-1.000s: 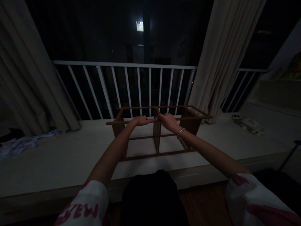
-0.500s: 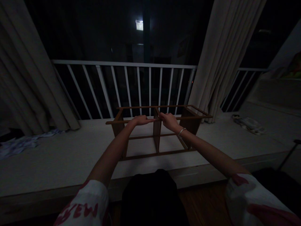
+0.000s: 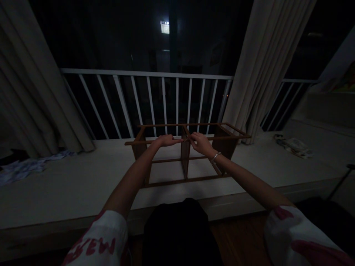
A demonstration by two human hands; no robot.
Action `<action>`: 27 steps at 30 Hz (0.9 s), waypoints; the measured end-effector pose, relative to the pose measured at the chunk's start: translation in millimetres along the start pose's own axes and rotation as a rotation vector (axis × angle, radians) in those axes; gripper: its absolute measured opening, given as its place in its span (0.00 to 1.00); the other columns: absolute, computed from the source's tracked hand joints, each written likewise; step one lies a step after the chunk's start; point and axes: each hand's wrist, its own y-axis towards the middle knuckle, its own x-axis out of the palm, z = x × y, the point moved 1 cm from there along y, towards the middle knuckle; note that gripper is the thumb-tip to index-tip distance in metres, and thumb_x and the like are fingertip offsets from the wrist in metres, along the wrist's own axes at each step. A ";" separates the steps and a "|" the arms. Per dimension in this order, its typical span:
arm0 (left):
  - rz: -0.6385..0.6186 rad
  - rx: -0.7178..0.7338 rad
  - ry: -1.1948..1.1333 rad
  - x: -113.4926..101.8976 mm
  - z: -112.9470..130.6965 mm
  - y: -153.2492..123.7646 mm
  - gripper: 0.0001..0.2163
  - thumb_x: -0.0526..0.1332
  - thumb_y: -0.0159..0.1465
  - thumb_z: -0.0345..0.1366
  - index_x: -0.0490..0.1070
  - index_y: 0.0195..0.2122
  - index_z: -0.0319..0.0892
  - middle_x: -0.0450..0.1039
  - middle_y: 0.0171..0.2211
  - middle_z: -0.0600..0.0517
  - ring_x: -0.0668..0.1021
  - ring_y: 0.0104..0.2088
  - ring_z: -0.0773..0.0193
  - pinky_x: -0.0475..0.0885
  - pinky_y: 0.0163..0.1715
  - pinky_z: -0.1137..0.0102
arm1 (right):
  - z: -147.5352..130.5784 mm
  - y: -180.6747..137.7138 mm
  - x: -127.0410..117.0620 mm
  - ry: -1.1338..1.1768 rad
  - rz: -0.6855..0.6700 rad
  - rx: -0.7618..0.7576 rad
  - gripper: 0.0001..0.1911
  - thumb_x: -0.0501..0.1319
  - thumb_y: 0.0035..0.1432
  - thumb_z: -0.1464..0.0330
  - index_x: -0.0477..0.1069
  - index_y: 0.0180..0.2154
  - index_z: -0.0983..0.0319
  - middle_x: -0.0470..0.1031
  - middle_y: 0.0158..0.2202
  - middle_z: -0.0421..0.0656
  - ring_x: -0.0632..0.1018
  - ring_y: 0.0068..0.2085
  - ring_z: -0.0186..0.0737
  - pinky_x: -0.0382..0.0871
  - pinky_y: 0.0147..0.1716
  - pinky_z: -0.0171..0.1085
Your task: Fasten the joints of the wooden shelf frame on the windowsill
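A brown wooden shelf rack (image 3: 185,159) lies on its side, with a panel across its middle and panels at both ends. My left hand (image 3: 165,140) is closed over its near upper rail, left of the middle panel, one finger stretched toward the joint. At that joint, the fingertips of my right hand (image 3: 201,144) are pinched together. Whatever they hold is too small and dark to make out. A bracelet (image 3: 215,157) circles my right wrist.
The rack rests on a pale ledge (image 3: 91,184) before a white railing (image 3: 149,76) and a dark window. Curtains (image 3: 255,74) hang at both sides. Crumpled cloth (image 3: 24,168) lies at left, and another bundle (image 3: 295,147) at right. A black rod (image 3: 340,184) stands far right.
My right hand has turned slightly at the joint, and its fingers have shifted a little. My left hand and the rack stay in place.
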 end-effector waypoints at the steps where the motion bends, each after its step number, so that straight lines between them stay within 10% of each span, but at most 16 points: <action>1: -0.002 -0.007 0.000 0.3 -0.2 0.4 0.38 0.37 0.48 0.67 0.74 0.33 0.42 0.74 0.34 0.47 0.75 0.36 0.56 0.65 0.37 0.67 | -0.4 -1.0 -0.6 0.013 0.005 0.002 0.11 0.49 0.57 0.70 0.67 0.38 0.63 0.68 0.35 0.46 0.67 0.38 0.39 0.57 0.37 0.36; 13: 0.005 0.008 -0.010 0.5 -0.4 0.8 0.37 0.38 0.47 0.67 0.74 0.32 0.42 0.74 0.33 0.46 0.75 0.36 0.55 0.65 0.35 0.68 | -13.9 3.0 -11.5 -0.059 -0.087 0.141 0.23 0.48 0.54 0.50 0.66 0.35 0.63 0.69 0.35 0.45 0.69 0.39 0.39 0.56 0.36 0.34; 27: 0.004 0.011 -0.018 2.1 -3.2 2.5 0.37 0.38 0.47 0.67 0.73 0.31 0.42 0.74 0.34 0.47 0.75 0.36 0.55 0.65 0.37 0.67 | -2.0 -8.8 -27.9 -0.029 -0.187 0.029 0.19 0.48 0.56 0.71 0.64 0.49 0.61 0.69 0.46 0.45 0.65 0.46 0.40 0.54 0.43 0.39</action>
